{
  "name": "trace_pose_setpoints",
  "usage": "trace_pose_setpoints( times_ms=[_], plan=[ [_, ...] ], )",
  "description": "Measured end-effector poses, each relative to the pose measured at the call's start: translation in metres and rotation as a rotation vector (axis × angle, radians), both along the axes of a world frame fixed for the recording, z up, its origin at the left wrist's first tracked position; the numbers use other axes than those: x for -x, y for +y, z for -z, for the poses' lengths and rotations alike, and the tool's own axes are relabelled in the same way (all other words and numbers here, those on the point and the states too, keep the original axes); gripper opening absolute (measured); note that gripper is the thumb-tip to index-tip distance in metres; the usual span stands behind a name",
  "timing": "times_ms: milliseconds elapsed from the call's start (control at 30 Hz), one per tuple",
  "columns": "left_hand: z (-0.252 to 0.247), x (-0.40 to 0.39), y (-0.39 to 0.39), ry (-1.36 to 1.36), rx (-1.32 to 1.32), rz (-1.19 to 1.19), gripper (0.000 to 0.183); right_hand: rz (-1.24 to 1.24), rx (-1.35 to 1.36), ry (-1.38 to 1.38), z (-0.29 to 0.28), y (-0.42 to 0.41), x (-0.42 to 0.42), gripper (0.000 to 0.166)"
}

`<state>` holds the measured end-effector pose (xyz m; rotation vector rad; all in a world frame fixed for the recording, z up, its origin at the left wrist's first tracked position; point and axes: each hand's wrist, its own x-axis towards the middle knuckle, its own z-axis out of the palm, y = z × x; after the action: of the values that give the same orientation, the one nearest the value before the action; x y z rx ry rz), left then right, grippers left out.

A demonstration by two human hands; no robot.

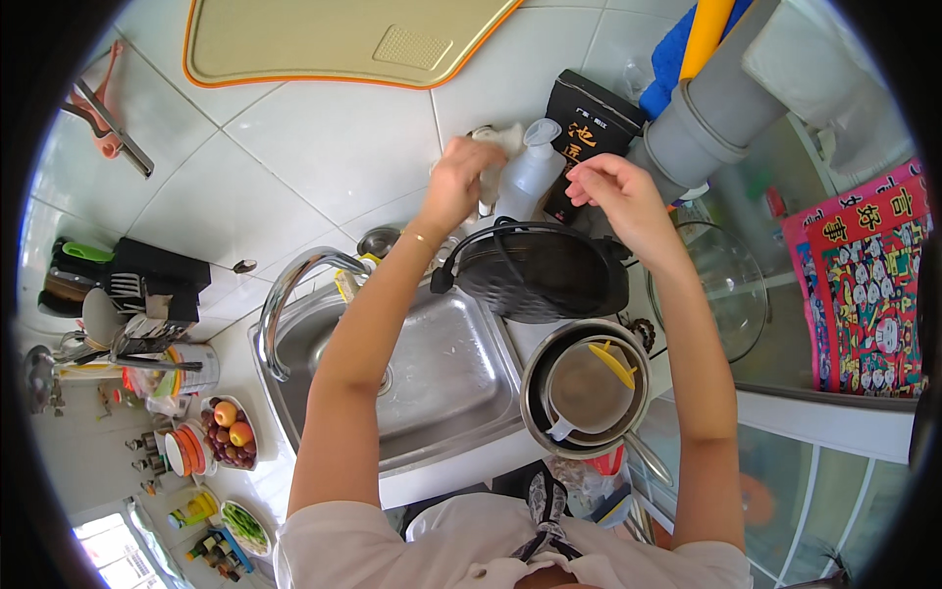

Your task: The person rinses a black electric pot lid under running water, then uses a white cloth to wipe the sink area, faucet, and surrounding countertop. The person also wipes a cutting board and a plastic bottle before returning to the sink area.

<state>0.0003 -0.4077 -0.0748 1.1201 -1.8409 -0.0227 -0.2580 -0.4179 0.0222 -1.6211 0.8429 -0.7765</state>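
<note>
My left hand (465, 175) is raised behind the sink, its fingers at a whitish cloth (506, 138); whether they grip it is hidden. My right hand (622, 200) hovers with loosely bent fingers and nothing visible in them. Between the hands stands a translucent pump bottle (526, 180), with a tall black box (589, 125) bearing writing behind it. Below them is a black electric appliance (541, 272) with its cord and plug lying over it. Nearer me, a steel pan (531, 397) holds a smaller vessel with a yellow-handled item (612, 364) on top.
A steel sink (456, 353) with a chrome faucet (276, 316) lies below my left forearm. A knife block (165, 272) and a fruit bowl (250, 442) stand left. At right are a glass lid (710, 294), grey pipe (699, 132) and printed red bags (868, 294). A cutting board (331, 44) hangs above.
</note>
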Motion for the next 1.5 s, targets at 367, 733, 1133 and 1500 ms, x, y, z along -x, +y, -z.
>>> trace_pose_setpoints(
  times_ms=[367,733,1133,1500],
  plan=[
    [-0.023,0.011,-0.011,0.175,0.121,-0.118,0.027,0.085,0.284,0.685,0.013,-0.026,-0.048,0.033],
    [0.011,-0.003,0.010,0.084,0.019,0.013,0.032,0.068,0.309,0.293,0.057,-0.073,-0.035,0.051],
    [-0.016,0.012,-0.017,0.093,0.183,-0.091,0.024,0.097,0.204,0.189,0.063,-0.065,-0.037,0.038],
    [0.002,-0.009,0.022,0.043,-0.070,0.063,0.022,-0.131,-0.131,0.068,0.046,-0.056,-0.033,0.040]
  ],
)
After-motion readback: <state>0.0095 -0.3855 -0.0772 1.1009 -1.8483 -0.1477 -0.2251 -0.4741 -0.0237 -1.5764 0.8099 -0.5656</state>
